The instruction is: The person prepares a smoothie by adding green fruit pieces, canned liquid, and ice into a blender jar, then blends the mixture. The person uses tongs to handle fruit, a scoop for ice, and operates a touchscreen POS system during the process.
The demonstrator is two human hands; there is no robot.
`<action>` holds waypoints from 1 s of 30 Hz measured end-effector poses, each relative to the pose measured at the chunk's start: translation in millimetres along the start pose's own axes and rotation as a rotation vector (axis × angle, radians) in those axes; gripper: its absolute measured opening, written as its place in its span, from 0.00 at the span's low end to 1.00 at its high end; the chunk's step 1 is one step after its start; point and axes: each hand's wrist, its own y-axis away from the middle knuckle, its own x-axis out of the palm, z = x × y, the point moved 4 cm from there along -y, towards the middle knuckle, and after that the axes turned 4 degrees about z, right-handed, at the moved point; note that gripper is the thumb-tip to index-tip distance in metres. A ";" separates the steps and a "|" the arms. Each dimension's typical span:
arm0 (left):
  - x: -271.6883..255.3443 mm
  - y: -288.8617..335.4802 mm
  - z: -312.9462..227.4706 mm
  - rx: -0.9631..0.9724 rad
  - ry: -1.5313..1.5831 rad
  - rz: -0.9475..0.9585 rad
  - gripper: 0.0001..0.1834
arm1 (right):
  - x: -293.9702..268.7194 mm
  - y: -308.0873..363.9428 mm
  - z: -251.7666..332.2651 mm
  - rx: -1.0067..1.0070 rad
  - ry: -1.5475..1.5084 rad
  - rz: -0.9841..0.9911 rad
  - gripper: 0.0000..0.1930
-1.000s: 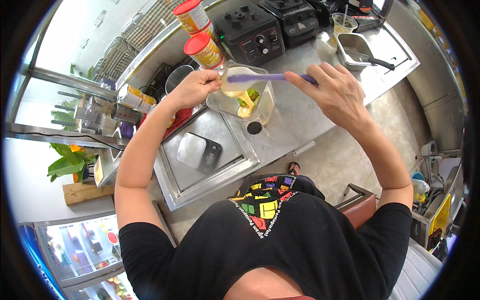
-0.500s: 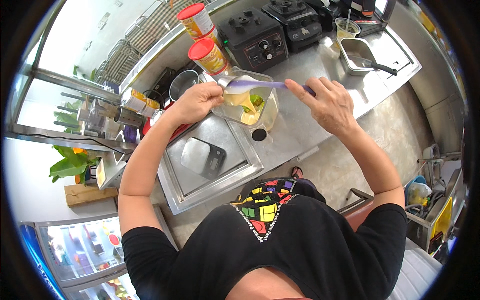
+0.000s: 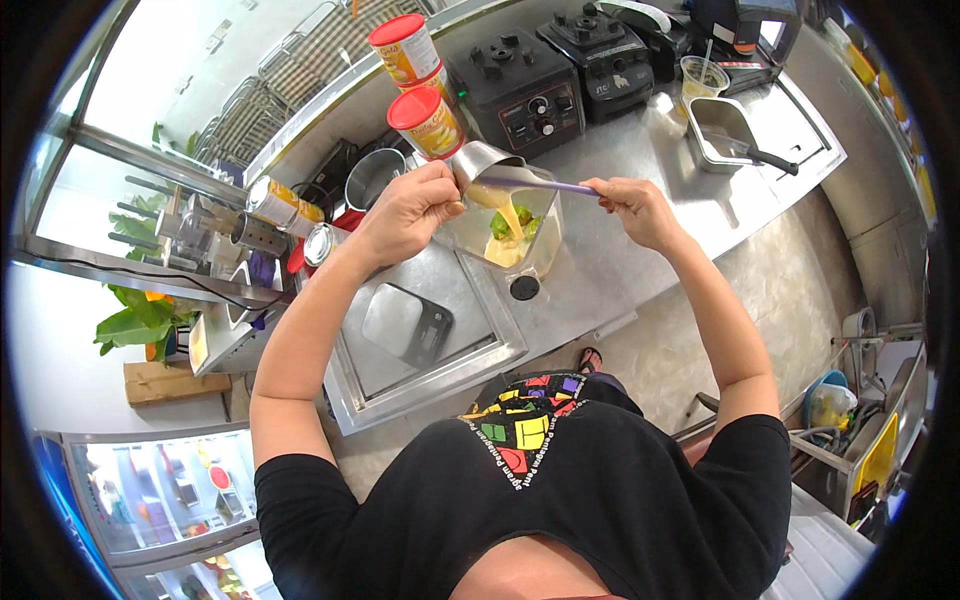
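Observation:
My left hand [image 3: 412, 214] is closed around a metal cup [image 3: 478, 162], tipped over a clear blender jar [image 3: 549, 232]. Thick pale-yellow liquid [image 3: 509, 222] runs from the cup down into the jar. Green pieces [image 3: 530, 232] lie inside the jar amid more of that liquid. To the right, my right hand [image 3: 640, 209] grips the end of a purple-handled spatula [image 3: 557, 185], whose head reaches into the mouth of the cup. The jar stands on the steel counter, with a dark round knob [image 3: 524, 288] at its near side.
Behind the jar stand two black blender bases [image 3: 516, 92] and red-lidded cans [image 3: 426, 122]. A kitchen scale [image 3: 408, 322] sits on the steel counter [image 3: 600, 270] at the near left. At the right are a steel pan [image 3: 722, 132] with a black-handled utensil and a plastic cup [image 3: 700, 85].
The metal cup is tipped further, and a thicker stream falls from it. My right hand has drawn its extended index finger in around the spatula handle.

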 end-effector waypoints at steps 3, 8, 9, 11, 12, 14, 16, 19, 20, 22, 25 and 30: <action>-0.8 -0.4 7.1 -0.017 0.031 0.012 0.06 | 3.9 -5.6 -12.4 0.024 -0.121 0.061 0.23; -2.9 2.8 23.7 -0.097 0.151 -0.003 0.05 | 6.0 -3.4 -18.3 0.104 -0.207 0.142 0.21; -3.7 3.6 25.6 -0.121 0.185 -0.014 0.05 | 3.7 -1.3 -19.1 0.098 -0.183 0.129 0.21; -8.0 5.9 27.3 -0.113 0.176 -0.051 0.05 | -1.7 3.4 -14.4 0.092 -0.135 0.101 0.20; -10.0 7.4 29.0 -0.108 0.174 -0.067 0.05 | -5.5 6.4 -7.0 0.067 -0.007 0.091 0.20; -10.4 10.5 33.7 -0.107 0.171 -0.097 0.05 | -19.5 15.7 17.6 0.020 0.254 0.071 0.20; -6.5 14.3 38.3 -0.118 0.177 -0.133 0.05 | -28.5 25.5 51.6 -0.096 0.607 0.006 0.20; 16.2 25.2 61.7 -0.153 0.225 -0.167 0.07 | -32.6 38.1 101.1 -0.167 0.931 -0.042 0.20; 23.6 27.1 66.1 -0.164 0.236 -0.175 0.07 | -35.0 42.1 115.1 -0.167 1.007 -0.049 0.20; 34.2 29.6 73.2 -0.120 0.249 -0.170 0.07 | -42.5 49.5 137.1 -0.103 1.109 -0.009 0.17; 45.9 34.3 85.2 -0.064 0.261 -0.206 0.07 | -55.1 60.2 167.9 -0.029 1.243 0.000 0.16; 52.1 40.8 102.7 -0.012 0.430 -0.310 0.06 | -62.4 67.8 204.8 0.144 1.259 0.014 0.16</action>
